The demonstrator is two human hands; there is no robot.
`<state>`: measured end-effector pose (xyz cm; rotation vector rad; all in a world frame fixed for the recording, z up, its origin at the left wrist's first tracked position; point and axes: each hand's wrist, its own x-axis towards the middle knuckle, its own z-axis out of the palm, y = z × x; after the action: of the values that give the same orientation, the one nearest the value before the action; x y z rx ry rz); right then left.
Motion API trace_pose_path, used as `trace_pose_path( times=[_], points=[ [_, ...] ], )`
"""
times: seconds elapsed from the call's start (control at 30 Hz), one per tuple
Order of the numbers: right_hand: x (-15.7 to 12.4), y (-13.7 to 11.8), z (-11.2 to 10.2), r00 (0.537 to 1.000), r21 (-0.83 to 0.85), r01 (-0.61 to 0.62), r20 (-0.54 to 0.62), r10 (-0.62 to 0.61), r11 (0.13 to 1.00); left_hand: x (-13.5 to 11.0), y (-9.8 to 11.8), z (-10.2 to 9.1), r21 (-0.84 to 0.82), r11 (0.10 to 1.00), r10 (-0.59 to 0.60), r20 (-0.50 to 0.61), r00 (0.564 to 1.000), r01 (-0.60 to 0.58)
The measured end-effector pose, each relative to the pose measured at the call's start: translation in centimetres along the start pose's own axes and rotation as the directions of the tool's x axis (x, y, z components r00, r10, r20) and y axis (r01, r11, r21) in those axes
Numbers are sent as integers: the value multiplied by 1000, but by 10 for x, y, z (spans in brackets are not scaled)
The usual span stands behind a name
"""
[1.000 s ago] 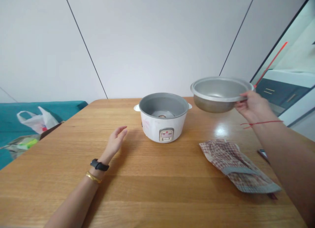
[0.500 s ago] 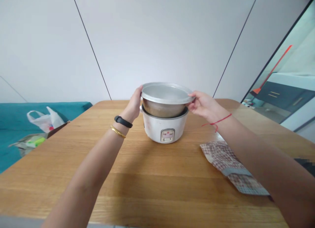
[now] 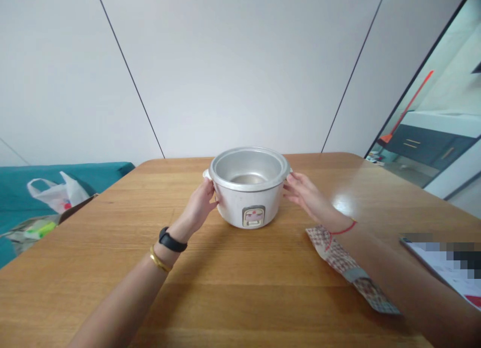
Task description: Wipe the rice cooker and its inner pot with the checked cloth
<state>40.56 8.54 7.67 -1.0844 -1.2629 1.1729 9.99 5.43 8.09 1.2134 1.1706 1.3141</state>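
Note:
A white rice cooker [image 3: 230, 208] stands upright on the wooden table, with a label and switch on its front. Its silver inner pot [image 3: 250, 162] sits down inside, the rim level on the cooker's top edge; no lid covers it, and its bottom shows bare metal. At the cooker's left side, my left hand [image 3: 199, 205] is closed about the handle area, thumb against the wall. On the opposite side my right hand [image 3: 310, 198] holds near the other handle, its fingers against the cooker; some fingertips are hidden.
A checked cloth [image 3: 343, 260] lies under my right forearm on the table [image 3: 225, 298]. Farther right is a flat item with white paper [image 3: 432, 263], partly blurred out. White plastic bag [image 3: 56, 193] and other items rest by the teal sofa [image 3: 112, 175]. Behind the table stands a wall [image 3: 240, 77].
The inner pot has gone down from above the cooker into it. Both hands have let go of the pot's rim and moved lower, to the cooker's sides.

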Motion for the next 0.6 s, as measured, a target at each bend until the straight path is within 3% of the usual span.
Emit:
trace_pose_path(
  times=[0.13, 0.27, 0.37, 0.47, 0.6],
  points=[
    [-18, 24, 4, 986, 97, 104, 117, -115, 990, 6, -1, 14, -96, 995, 16, 61, 998, -10],
    [-2, 25, -25, 966, 56, 232, 106, -237, 971, 38, -7, 48, -138, 990, 19, 130, 991, -1],
    [22, 25, -63, 964, -31, 261, 57, -259, 965, 67, -14, 93, -198, 980, 16, 200, 980, 24],
    [46, 32, -112, 986, -155, 128, -86, -143, 980, 94, -23, 151, -225, 972, -3, 250, 968, 61],
    [71, 50, -175, 955, -199, 6, -290, -65, 980, 124, -39, 226, -209, 976, 17, 345, 939, 59]
  ],
)
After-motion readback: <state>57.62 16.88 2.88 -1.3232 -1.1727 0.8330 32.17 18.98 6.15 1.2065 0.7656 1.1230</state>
